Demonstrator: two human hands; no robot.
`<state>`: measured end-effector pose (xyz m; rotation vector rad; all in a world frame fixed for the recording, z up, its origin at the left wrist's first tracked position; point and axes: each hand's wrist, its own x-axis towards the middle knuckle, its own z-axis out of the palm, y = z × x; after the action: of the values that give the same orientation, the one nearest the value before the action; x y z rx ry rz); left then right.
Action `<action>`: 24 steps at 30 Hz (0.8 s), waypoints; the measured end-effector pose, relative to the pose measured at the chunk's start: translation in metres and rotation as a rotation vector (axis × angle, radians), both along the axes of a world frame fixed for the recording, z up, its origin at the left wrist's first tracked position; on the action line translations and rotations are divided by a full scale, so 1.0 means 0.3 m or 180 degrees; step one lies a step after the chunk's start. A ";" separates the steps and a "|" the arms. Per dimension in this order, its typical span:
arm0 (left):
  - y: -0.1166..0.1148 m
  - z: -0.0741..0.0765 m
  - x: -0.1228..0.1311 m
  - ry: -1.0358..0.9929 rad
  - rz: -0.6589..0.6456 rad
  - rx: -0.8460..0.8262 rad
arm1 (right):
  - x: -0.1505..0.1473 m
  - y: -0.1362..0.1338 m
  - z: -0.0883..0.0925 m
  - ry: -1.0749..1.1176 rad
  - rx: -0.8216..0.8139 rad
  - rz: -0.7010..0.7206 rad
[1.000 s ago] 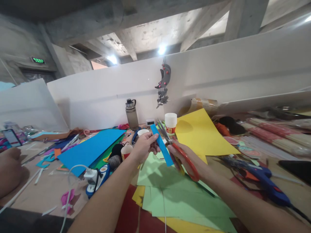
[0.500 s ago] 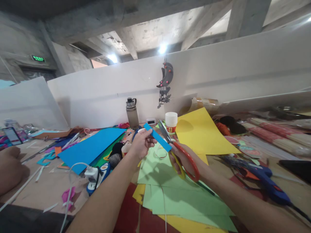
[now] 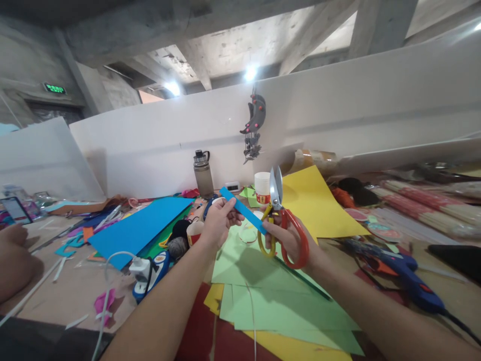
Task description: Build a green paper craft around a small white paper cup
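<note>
A narrow blue paper strip (image 3: 246, 213) slants down to the right between my hands. My left hand (image 3: 221, 220) pinches it near its upper end. My right hand (image 3: 287, 235) holds scissors (image 3: 277, 193) with a red and a yellow handle, their blades pointing up and slightly parted. The thumb of that hand touches or lies right at the strip's lower end. Below both hands are light green paper sheets (image 3: 263, 281), with a small pale ring (image 3: 248, 234) on them.
Blue sheet (image 3: 141, 225) lies left, yellow sheet (image 3: 311, 200) right. Behind stand a bottle (image 3: 203, 173) and stacked paper cups (image 3: 262, 183). A glue gun (image 3: 406, 281) rests at right, a power strip (image 3: 152, 276) at left. Another person's hand (image 3: 17, 255) is at far left.
The scissors have swung from tilting left across the strip to pointing upward, clear of it. My right thumb has come to the strip's lower end; my left hand keeps its pinch.
</note>
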<state>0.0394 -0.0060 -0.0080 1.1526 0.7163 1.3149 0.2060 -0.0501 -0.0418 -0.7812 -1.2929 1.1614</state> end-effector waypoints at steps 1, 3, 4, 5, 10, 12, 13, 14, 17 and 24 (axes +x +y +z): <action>-0.005 -0.002 0.006 0.0036 -0.0119 0.0043 | 0.001 -0.001 0.002 -0.0077 0.0011 -0.0056; -0.018 -0.009 0.020 0.0225 -0.0393 0.0106 | 0.002 -0.004 0.009 -0.0198 0.0024 -0.0125; -0.025 -0.011 0.025 0.0350 -0.0500 0.0118 | 0.001 -0.005 0.013 -0.0230 0.0030 -0.0144; -0.030 -0.013 0.029 0.0461 -0.0559 0.0120 | 0.000 -0.006 0.017 -0.0234 0.0027 -0.0171; -0.024 0.012 0.001 0.0508 -0.0205 0.0077 | -0.002 -0.018 0.038 -0.0476 -0.0204 -0.0131; -0.012 0.032 -0.023 0.0494 -0.0108 0.0054 | 0.004 -0.027 0.047 -0.0836 -0.0248 0.0005; -0.005 0.041 -0.035 0.0493 -0.0107 0.0048 | 0.009 -0.032 0.052 -0.1019 -0.0221 0.0055; 0.000 0.048 -0.045 0.0478 -0.0107 0.0050 | 0.014 -0.037 0.057 -0.1188 -0.0175 0.0101; 0.014 0.056 -0.063 0.0371 -0.0080 0.0056 | 0.030 -0.044 0.067 -0.1594 -0.0078 0.0227; 0.014 0.054 -0.061 0.0168 0.0163 -0.0123 | 0.041 -0.042 0.066 -0.1804 -0.0136 0.0608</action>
<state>0.0211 -0.0019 0.0083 1.1479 0.8114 1.3118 0.2184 -0.0629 -0.0220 -1.0852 -1.8460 1.1617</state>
